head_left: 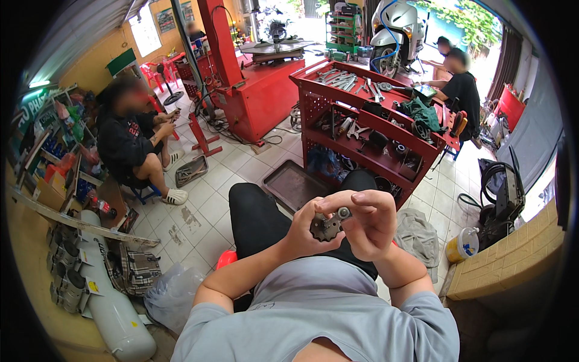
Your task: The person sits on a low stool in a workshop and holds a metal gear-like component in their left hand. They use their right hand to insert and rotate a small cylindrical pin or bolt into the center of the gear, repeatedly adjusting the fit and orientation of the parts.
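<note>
Toothed metal disc, head view: in front of the torso, face toward the camera, gripped by the left hand, which wraps its left side. Right hand curls around a small metal cylinder, just right and slightly far of the disc; round end faces the camera, so its long axis appears near the line of sight. Contact between the two parts: cannot tell. Farther: a tray on the floor.

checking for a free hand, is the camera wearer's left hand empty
No, the left hand is holding a dark round part with a notched edge.
</note>
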A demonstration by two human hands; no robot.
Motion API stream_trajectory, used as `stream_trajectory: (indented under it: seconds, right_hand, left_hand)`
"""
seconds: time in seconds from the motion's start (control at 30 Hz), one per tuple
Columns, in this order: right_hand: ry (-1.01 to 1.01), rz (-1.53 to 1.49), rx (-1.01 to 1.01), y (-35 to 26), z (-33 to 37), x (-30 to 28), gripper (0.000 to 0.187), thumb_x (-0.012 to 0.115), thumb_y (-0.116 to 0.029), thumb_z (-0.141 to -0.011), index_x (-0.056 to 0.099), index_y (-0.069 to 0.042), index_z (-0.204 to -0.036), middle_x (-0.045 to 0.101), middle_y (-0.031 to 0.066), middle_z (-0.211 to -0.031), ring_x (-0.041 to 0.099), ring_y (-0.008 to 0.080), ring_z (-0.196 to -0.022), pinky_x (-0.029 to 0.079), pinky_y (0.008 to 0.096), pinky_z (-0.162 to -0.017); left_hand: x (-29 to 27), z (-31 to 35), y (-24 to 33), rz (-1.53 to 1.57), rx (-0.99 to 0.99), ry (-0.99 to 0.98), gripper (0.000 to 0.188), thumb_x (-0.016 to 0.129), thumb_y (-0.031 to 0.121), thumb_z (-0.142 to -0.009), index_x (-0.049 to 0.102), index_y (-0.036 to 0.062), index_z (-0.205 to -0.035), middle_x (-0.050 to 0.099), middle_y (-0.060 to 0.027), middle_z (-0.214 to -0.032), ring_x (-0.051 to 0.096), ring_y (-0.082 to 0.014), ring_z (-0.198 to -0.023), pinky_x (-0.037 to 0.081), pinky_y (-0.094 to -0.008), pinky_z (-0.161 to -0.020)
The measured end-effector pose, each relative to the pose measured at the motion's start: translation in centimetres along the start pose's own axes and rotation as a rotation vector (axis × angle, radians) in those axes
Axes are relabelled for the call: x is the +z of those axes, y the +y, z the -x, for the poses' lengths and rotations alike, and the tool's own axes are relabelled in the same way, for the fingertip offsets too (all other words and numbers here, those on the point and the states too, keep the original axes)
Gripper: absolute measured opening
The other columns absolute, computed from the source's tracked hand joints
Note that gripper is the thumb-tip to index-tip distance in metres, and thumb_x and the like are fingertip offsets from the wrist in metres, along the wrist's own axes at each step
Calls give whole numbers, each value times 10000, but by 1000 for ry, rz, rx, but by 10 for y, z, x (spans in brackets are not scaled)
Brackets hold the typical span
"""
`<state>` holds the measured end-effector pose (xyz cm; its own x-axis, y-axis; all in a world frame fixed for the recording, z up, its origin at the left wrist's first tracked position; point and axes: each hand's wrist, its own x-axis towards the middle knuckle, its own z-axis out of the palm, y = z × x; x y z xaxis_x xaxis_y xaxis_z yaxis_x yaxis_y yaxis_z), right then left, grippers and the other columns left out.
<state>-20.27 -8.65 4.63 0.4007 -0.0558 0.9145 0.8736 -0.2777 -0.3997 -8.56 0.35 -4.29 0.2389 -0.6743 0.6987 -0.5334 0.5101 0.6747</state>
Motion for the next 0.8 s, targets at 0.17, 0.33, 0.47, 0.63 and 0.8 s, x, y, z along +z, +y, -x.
stream_trajectory:
  seconds: [0.17, 0.33, 0.47, 0.63, 0.8]
  right_hand:
    - [-17, 30, 48, -5, -3, 2, 500, 545, 155, -816, 390, 30, -1274, 569, 236, -1137, 618, 283, -1057, 495, 380, -893]
    - [68, 131, -12, 1, 3, -1, 490, 577, 164, -792, 411, 30, -1233, 564, 208, -1105, 613, 255, -1013, 494, 374, -871]
    - [81, -64, 25, 1, 3, 4, 484, 602, 161, -787, 422, 21, -1214, 553, 200, -1113, 584, 254, -1034, 479, 346, -879]
    - [27, 88, 45, -8, -3, 3, 492, 573, 156, -815, 375, 21, -1244, 559, 217, -1098, 599, 259, -1031, 488, 337, -877]
    - [51, 39, -12, 1, 4, -2, 483, 574, 142, -811, 385, 21, -1239, 535, 227, -1145, 587, 260, -1061, 478, 338, -893]
  left_hand:
    - [0, 2, -2, 36, 7, -7, 496, 833, 161, -648, 479, 69, -984, 584, -135, -1006, 611, -225, -856, 518, -343, -772]
    - [3, -2, -4, 120, 73, 15, 484, 822, 129, -658, 483, 78, -1000, 585, -134, -1006, 613, -217, -877, 510, -336, -771]
    - [-1, -2, -2, 46, 65, -19, 479, 817, 123, -660, 479, 78, -996, 583, -136, -1001, 614, -224, -877, 506, -332, -766]
    - [4, -1, -8, 80, 99, 29, 489, 817, 129, -651, 476, 66, -996, 582, -136, -989, 613, -230, -874, 505, -332, -768]
    - [1, -2, -3, 73, 60, -8, 487, 816, 127, -652, 475, 69, -995, 587, -146, -1009, 613, -235, -889, 505, -335, -779]
